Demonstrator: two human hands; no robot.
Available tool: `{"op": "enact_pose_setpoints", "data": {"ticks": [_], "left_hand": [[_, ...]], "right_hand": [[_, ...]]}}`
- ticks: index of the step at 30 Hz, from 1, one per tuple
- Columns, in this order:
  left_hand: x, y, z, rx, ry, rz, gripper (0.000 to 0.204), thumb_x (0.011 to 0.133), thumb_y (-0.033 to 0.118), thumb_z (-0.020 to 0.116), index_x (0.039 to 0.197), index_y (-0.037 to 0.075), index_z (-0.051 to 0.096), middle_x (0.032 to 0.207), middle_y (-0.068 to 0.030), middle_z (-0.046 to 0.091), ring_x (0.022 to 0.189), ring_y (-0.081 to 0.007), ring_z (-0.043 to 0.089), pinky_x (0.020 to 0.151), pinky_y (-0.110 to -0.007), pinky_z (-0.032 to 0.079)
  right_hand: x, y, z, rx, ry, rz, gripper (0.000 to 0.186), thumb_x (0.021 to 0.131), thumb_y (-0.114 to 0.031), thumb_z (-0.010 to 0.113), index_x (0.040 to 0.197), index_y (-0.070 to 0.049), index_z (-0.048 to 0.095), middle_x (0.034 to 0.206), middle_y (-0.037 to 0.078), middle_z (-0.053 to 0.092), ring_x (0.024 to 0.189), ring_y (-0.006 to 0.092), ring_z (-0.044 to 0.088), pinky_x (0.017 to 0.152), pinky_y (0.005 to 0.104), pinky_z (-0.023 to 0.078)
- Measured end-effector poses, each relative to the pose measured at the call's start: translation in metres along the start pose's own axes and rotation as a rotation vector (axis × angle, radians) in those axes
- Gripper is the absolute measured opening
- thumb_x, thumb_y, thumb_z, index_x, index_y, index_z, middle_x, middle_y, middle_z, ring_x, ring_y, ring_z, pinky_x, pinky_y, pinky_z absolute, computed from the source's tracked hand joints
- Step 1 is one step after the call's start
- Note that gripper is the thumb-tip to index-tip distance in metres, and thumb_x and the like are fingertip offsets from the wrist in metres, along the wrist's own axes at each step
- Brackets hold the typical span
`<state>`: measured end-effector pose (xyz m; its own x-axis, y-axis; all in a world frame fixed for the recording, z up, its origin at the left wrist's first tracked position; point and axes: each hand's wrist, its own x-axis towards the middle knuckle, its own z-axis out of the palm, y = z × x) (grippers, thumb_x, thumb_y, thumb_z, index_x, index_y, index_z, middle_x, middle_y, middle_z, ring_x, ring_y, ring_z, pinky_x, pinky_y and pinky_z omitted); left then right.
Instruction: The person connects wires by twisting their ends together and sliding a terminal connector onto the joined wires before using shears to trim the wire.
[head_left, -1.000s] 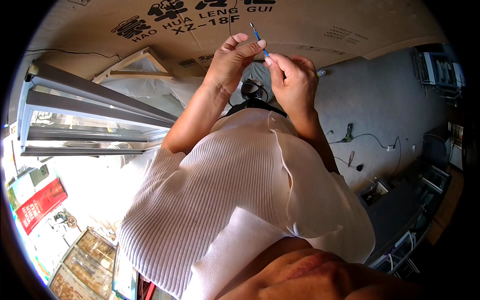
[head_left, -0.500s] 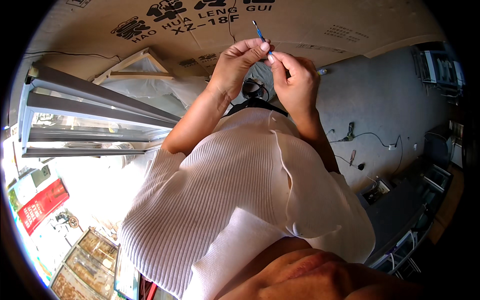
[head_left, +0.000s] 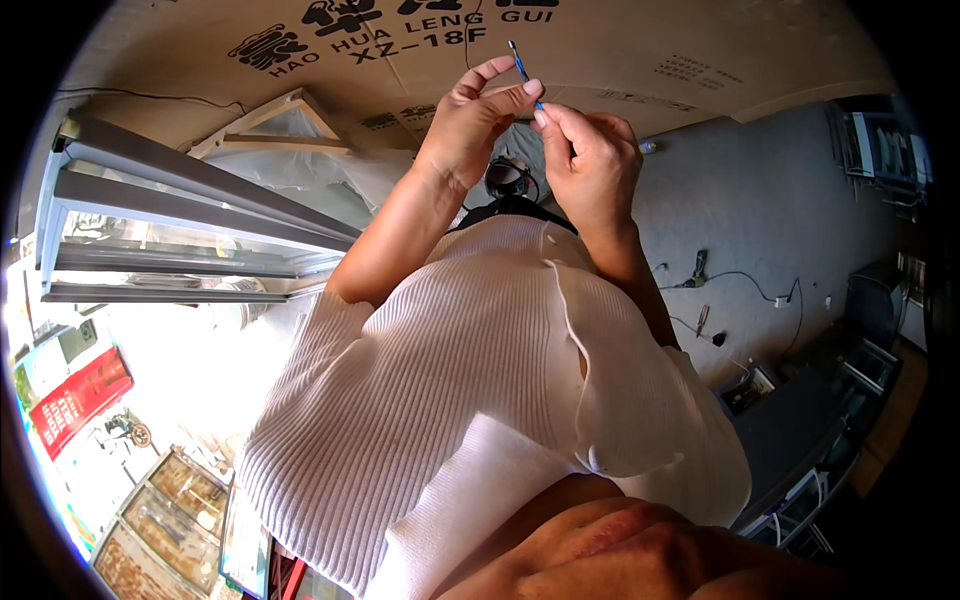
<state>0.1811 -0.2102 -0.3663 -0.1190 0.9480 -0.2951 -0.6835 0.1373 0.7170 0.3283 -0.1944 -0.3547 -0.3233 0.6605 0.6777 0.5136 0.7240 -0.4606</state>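
Note:
A thin blue piece (head_left: 520, 68) with a dark, shiny tip points up and slightly left, held out in front of my chest. It could be a wire end or a slim tool; its kind is too small to tell. My left hand (head_left: 468, 125) holds it at mid-length with the thumb, and the index finger is bent up beside its upper part. At its lower end, the thumb and index finger of my right hand (head_left: 592, 155) pinch it, the other fingers curled in. The two thumbs are close together, and the lower end is hidden by my fingers.
Beyond my hands stands a large cardboard panel (head_left: 600, 60) with a thin cord hanging on it. A metal-framed glass door (head_left: 200, 215) lies left. On the grey floor at right are a power tool (head_left: 698, 268), its cable and a screwdriver (head_left: 703, 318); a dark-topped counter (head_left: 800, 420) is nearer.
My left index finger has lifted off the grip and risen along the blue piece, baring more of it. My right hand's pinch is nearly unchanged. The view has shifted slightly.

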Motion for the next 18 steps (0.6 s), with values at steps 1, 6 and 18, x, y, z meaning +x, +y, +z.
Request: {"op": "enact_pose_setpoints", "data": {"ticks": [1,6,18], "left_hand": [[0.0000,0.0006,-0.0001,-0.001,0.010,-0.008,0.044,0.082,0.005,0.070,0.120,0.005,0.049,0.093,-0.0078,0.070,0.090,-0.0158,0.064,0.086,-0.029,0.044],[0.0033,0.0004,-0.0036,-0.008,0.008,-0.021,0.046,0.081,0.007,0.071,0.120,0.009,0.049,0.094,-0.0061,0.070,0.093,-0.0135,0.061,0.088,-0.029,0.037],[0.0066,0.0031,-0.0042,-0.019,-0.003,-0.059,0.057,0.080,0.009,0.072,0.130,0.009,0.043,0.099,-0.0053,0.067,0.099,-0.0118,0.058,0.088,-0.028,0.031]], "right_hand": [[-0.0001,-0.0002,-0.0004,-0.001,-0.002,-0.005,0.004,0.079,-0.012,0.068,0.081,-0.009,0.067,0.054,0.004,0.058,0.052,0.0217,0.057,0.073,0.0330,0.046],[-0.0017,-0.0012,-0.0023,-0.014,-0.022,-0.019,0.005,0.079,-0.012,0.068,0.082,-0.009,0.067,0.054,0.003,0.059,0.053,0.0216,0.058,0.073,0.0333,0.046],[-0.0034,0.0009,-0.0062,-0.027,-0.048,-0.072,0.007,0.080,-0.012,0.068,0.086,-0.008,0.069,0.063,0.004,0.065,0.057,0.0192,0.061,0.076,0.0324,0.045]]}}
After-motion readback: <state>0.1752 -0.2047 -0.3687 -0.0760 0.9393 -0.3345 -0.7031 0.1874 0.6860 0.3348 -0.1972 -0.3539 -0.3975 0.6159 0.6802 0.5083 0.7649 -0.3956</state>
